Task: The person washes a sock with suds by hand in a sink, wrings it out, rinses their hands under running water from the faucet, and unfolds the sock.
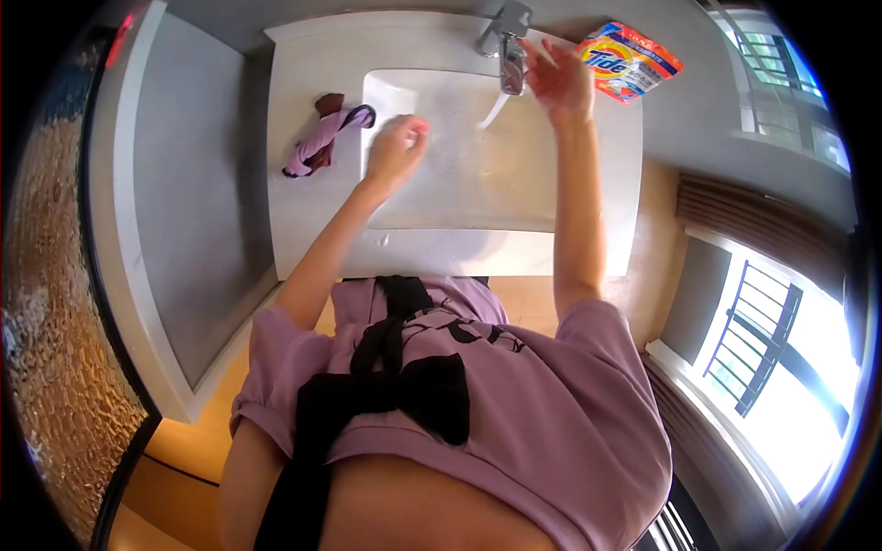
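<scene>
My right hand [559, 81] is raised beside the chrome faucet [513, 66], its fingers apart and close to the faucet's right side. Water runs from the spout into the white sink [441, 151]. Over the left part of the basin hovers my left hand [398, 150], with its fingers curled together; whether anything small is inside them cannot be made out. A twisted purple cloth [317, 147] with dark parts lies on the counter to the left of that hand.
An orange Tide bag [629, 61] rests at the back right corner of the counter [317, 216]. A grey wall panel stands to the left, and a bright barred window is on the right. A small white spot shows on the sink's front edge.
</scene>
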The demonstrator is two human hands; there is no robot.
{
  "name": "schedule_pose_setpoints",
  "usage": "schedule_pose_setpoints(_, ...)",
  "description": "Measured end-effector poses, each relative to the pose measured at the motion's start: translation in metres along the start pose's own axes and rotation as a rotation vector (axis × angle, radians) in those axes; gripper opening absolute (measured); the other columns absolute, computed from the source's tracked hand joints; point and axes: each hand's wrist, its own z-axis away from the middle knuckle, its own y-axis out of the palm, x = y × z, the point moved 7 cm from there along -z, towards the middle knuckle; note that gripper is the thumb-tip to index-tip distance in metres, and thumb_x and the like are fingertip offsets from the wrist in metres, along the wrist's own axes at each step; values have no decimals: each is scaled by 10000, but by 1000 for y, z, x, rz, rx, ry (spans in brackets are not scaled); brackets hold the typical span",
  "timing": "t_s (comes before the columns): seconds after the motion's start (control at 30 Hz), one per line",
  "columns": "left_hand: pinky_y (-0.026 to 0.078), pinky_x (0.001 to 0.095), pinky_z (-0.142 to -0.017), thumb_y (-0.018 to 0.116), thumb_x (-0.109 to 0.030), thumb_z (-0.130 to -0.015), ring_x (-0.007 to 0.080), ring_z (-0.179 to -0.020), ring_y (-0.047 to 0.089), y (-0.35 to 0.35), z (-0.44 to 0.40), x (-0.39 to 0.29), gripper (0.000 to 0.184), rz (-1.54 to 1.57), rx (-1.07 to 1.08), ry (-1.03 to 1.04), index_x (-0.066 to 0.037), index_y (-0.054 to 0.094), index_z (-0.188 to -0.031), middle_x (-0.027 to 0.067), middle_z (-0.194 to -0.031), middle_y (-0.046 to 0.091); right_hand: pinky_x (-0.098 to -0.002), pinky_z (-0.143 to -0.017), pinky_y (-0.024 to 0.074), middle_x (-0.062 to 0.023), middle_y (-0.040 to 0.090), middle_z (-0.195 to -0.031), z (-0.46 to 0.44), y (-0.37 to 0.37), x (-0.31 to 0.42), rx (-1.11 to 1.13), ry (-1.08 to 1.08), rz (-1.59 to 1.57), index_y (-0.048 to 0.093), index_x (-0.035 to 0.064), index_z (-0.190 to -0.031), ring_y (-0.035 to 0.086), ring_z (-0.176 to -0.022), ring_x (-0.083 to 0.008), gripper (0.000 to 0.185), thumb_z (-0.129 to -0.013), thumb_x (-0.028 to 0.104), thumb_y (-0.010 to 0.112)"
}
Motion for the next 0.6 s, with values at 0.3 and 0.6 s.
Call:
schedule_pose_setpoints(0.3,428,280,-675,511,-310,-768,146,-801,542,221,-69,54,249,911,370,-1068,-83,565,-854,47,-850,580,-313,-752,403,-100,543,-922,0,-100,-120,-414,92,540,467,45,-1115,492,-862,-187,364,-823,236,362)
schedule_pose_setpoints(0.6,414,293,-711,502,-287,-775,161,-843,522,229,-81,67,237,789,167,-893,-85,547,-892,54,-888,563,-334,-858,345,-147,576,-922,-23,-126,-139,-380,252,522,544,5,-993,501,-970,-259,557,-808,488,338)
